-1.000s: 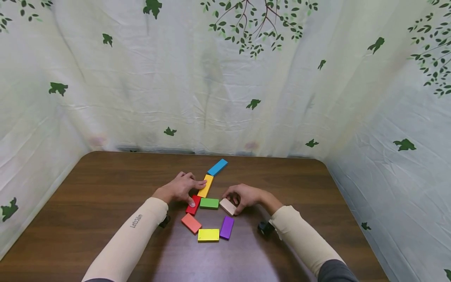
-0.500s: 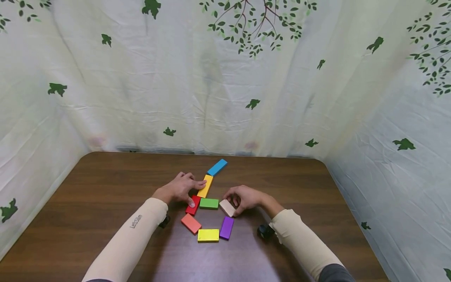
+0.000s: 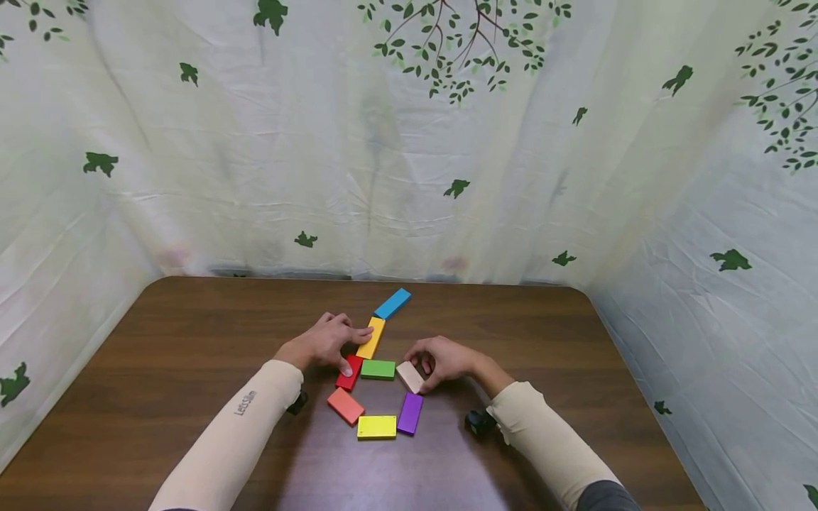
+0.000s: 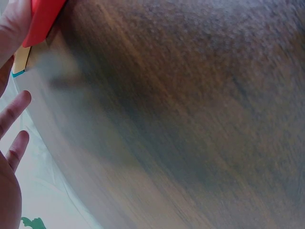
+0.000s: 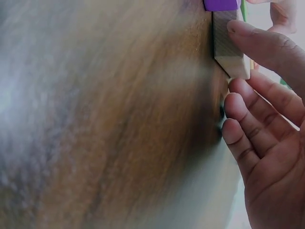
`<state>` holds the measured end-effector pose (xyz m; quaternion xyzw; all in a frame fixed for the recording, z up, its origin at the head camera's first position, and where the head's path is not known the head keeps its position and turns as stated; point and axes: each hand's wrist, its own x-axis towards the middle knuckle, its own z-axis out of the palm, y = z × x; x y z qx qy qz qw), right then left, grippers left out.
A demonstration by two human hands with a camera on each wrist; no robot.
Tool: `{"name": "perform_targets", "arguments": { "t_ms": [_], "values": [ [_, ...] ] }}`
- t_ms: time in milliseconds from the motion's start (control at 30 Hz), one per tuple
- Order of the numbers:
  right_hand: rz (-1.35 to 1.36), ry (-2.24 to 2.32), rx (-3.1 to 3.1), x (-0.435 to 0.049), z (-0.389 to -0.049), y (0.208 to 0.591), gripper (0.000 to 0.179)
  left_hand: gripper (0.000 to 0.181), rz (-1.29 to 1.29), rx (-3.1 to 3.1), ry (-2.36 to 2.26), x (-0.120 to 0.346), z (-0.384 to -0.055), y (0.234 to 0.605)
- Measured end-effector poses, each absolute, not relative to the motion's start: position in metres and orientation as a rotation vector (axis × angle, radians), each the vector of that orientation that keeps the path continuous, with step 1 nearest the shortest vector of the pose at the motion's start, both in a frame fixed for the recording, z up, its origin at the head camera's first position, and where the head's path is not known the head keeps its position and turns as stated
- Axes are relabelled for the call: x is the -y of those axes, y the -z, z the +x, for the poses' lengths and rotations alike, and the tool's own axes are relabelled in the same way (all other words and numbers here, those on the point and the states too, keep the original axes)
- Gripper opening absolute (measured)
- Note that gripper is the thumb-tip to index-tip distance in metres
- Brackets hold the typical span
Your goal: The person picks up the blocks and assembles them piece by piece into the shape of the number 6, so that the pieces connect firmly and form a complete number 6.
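My left hand has its thumb on a red block and its index finger on an orange-yellow block; its other fingers lie off to the side. A plain wooden block is pinched between the thumb and fingers of my right hand. In the right wrist view the thumb presses the long side of that wooden block, with the fingertips near its end. Between the hands lies a green block, its right end close to the wooden block.
Beyond the orange-yellow block a blue block slants away. Nearer are a coral block, a bright yellow block and a purple block, forming a loop with the others. A leaf-print curtain stands behind the brown table.
The wooden block has turned slightly under my right hand, its near end shifting a little toward the purple block. My left hand keeps its place on the red and orange-yellow blocks.
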<state>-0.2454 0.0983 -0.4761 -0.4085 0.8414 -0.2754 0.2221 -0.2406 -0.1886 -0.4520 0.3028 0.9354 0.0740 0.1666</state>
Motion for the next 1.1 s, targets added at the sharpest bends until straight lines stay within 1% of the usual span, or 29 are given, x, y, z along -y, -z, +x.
{"name": "perform_targets", "arguments": {
  "t_ms": [1100],
  "values": [
    [-1.094,0.794,-2.306,-0.0993,-0.245,0.4783,0.057,0.083,0.855,-2.665,-0.228,0.1888,-0.2406,0.4539]
  ]
}}
